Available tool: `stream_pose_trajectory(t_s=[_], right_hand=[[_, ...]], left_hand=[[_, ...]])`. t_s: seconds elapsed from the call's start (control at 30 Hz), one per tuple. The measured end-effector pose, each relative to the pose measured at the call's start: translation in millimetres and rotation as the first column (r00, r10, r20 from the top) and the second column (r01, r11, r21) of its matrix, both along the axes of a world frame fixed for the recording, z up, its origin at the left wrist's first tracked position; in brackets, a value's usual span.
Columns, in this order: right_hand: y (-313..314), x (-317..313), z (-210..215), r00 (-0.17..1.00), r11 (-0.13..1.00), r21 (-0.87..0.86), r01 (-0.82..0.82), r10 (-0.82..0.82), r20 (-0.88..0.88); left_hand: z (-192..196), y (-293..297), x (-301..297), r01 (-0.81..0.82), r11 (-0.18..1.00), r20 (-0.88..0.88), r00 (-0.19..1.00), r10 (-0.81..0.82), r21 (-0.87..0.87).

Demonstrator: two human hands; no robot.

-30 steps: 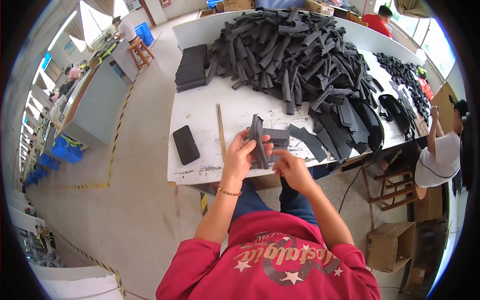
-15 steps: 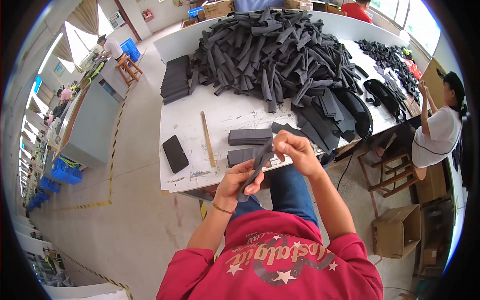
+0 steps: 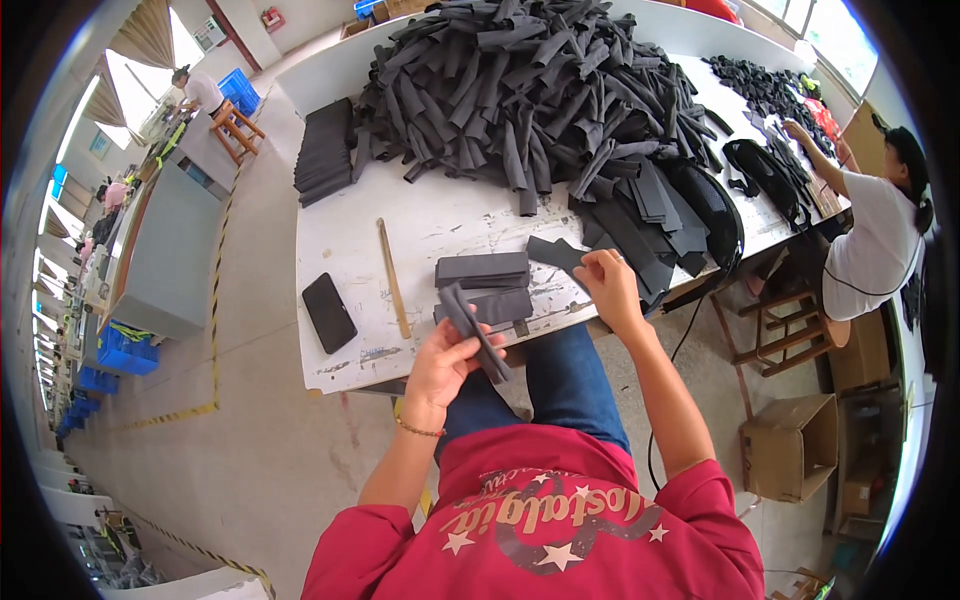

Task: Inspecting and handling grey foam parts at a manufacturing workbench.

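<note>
White worktable (image 3: 345,235), a heap of dark strips (image 3: 530,100) at top centre. Just below frame centre, the left hand (image 3: 445,362) grips a dark folded strip (image 3: 461,312) before two small stacks (image 3: 483,269). Right of centre, the right hand (image 3: 612,288) nears flat dark pieces (image 3: 552,253); whether it pinches anything cannot be told.

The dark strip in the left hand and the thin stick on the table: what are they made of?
Dark strip: matte, probably fabric, given its soft-looking folds in the left hand.
Thin stick: smooth-looking, likely wood or bamboo from its tan colour; grain can't be made out.
</note>
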State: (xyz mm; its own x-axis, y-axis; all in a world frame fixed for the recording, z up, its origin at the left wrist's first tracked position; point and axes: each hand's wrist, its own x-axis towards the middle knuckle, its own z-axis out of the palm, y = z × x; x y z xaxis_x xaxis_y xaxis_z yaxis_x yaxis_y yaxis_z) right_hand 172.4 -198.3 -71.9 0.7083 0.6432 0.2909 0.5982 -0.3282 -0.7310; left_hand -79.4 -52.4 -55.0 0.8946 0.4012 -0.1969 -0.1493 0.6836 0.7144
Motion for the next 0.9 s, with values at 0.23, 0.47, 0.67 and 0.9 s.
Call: stream_pose_trajectory(t_s=[0.23, 0.47, 0.67, 0.9], right_hand=[[47.3, 23.1, -38.4, 0.661, 0.875, -0.484, 0.034, 0.343, 0.667], [58.5, 28.4, -45.9, 0.556, 0.789, -0.614, 0.021, 0.501, 0.663], [56.6, 44.9, -37.8, 0.704, 0.838, -0.545, -0.036, 0.408, 0.581], [51.6, 38.0, -0.2, 0.904, 0.948, -0.233, -0.218, 0.286, 0.317]], left_hand=[[15.8, 24.0, 28.3, -0.335, 0.942, -0.189, 0.926, 0.327, -0.009], [8.9, 44.5, 41.2, -0.289, 0.95, -0.112, 0.955, 0.276, -0.12], [1.1, 58.6, 37.4, -0.319, 0.948, -0.135, 0.939, 0.315, -0.005], [0.6, 64.6, 50.9, -0.4, 0.9, -0.088, 0.916, 0.39, -0.176]])
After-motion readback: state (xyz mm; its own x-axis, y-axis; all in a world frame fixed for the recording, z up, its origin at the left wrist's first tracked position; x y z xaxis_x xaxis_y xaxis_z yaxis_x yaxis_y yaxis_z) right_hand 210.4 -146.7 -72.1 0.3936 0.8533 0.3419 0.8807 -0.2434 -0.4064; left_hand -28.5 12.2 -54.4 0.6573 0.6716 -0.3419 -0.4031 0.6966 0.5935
